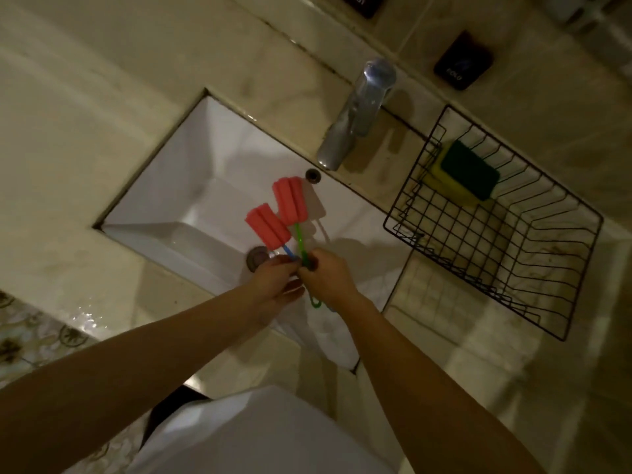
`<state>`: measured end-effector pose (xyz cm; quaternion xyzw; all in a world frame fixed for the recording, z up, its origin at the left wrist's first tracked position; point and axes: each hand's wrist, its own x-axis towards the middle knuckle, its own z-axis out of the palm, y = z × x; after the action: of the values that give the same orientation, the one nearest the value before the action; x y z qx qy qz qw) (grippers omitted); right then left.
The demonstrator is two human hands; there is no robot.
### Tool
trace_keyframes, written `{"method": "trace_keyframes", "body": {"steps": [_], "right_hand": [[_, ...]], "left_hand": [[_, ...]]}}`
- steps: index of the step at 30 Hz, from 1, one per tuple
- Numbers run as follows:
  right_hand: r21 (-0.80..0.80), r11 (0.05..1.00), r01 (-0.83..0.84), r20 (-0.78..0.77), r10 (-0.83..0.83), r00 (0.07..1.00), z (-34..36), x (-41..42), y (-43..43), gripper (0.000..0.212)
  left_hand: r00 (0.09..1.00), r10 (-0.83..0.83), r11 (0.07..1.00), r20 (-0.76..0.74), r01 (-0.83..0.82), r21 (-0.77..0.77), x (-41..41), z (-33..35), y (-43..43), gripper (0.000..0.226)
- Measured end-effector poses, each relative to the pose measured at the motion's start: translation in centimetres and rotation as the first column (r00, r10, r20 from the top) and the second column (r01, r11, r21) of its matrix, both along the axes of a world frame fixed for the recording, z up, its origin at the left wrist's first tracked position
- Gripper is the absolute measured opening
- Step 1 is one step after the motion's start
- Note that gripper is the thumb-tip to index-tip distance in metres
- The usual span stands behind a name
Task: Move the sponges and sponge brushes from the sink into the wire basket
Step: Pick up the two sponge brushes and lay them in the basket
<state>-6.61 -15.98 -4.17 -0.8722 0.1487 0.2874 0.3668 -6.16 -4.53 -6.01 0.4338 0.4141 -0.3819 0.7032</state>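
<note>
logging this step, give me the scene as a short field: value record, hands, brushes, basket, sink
left hand: grips the blue-handled sponge brush
right hand: grips the green-handled sponge brush
brush position: both pink heads up, held above the sink
wire basket: on the counter right of the sink, holds two stacked sponges
sponges: yellow with green scrub tops
faucet: behind the sink, no water seen running
left to do: both brushes not yet in the basket
</note>
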Motion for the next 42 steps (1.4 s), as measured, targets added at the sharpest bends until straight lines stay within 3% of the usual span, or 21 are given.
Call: {"method": "trace_keyframes", "body": {"steps": [4,10,15,19,22,25,29,35,40,42], "right_hand": [[0.042,0.999,0.024,0.124,-0.029,0.992,3.7,-0.5,-1.0,0.021],[0.07,0.996,0.049,0.247,-0.065,0.967,8.8,-2.7,-4.8,0.016],[0.173,0.962,0.213,0.286,-0.256,0.923,11.9,-3.5,-7.9,0.02],[0.224,0.928,0.298,0.295,-0.356,0.887,13.7,-4.0,-11.8,0.02],[0.296,0.875,0.384,0.243,-0.458,0.855,14.6,-4.5,-15.9,0.027],[0.351,0.791,0.501,0.196,-0.586,0.787,14.7,-4.6,-20.2,0.018],[0.417,0.677,0.607,0.014,-0.673,0.74,13.6,-4.1,-25.2,0.017],[0.366,0.644,0.672,-0.13,-0.679,0.722,10.7,-3.0,-30.5,0.014],[0.31,0.563,0.766,-0.183,-0.756,0.629,7.3,-0.3,-31.8,0.014],[0.28,0.52,0.807,-0.184,-0.796,0.577,6.0,0.8,-31.8,0.004]], "left_hand": [[0.993,-0.068,0.995,0.096,0.074,-0.06,1.1,2.6,1.1,0.007],[0.985,-0.045,0.966,0.167,0.085,-0.243,1.2,7.4,0.2,0.014],[0.966,-0.073,0.952,0.25,0.142,-0.271,0.8,10.9,-2.9,0.017],[0.966,-0.123,0.922,0.229,0.196,-0.334,0.5,12.8,-6.0,0.026],[0.966,-0.151,0.907,0.21,0.22,-0.36,0.5,13.7,-8.0,0.027],[0.973,-0.156,0.899,0.169,0.211,-0.385,1.1,14.4,-10.3,0.015],[0.975,-0.162,0.894,0.149,0.209,-0.397,1.8,14.0,-12.7,0.014],[0.984,-0.147,0.904,0.096,0.173,-0.391,1.9,13.2,-14.8,0.019],[0.98,-0.195,0.899,0.043,0.196,-0.392,1.3,12.6,-15.4,0.026],[0.977,-0.21,0.896,0.025,0.203,-0.396,1.2,12.4,-15.5,0.03]]}}
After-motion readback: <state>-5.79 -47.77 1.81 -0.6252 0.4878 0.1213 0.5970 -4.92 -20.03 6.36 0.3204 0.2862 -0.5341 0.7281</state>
